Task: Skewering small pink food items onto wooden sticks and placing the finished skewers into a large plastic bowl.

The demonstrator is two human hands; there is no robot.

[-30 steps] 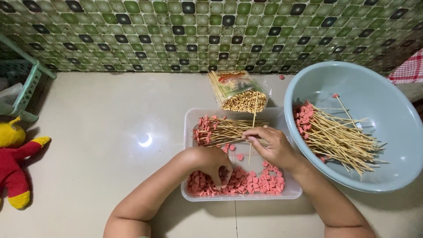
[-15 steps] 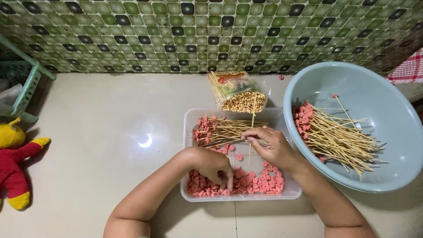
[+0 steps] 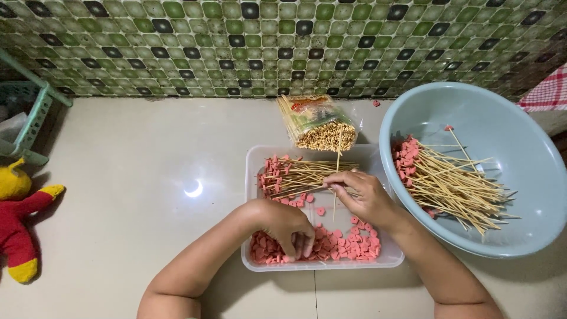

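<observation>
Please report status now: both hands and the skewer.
Left hand fingers down in pink pieces, clear tray. Right hand pinching one bamboo skewer. Nothing blocking.

One view only, from a head-worn camera, looking steeply down and slightly forward at the pale beige tiled floor (image 3: 147, 153). Fairly near, within arm's reach. Facing the green mosaic-tiled wall (image 3: 283, 41) along the top edge.
</observation>
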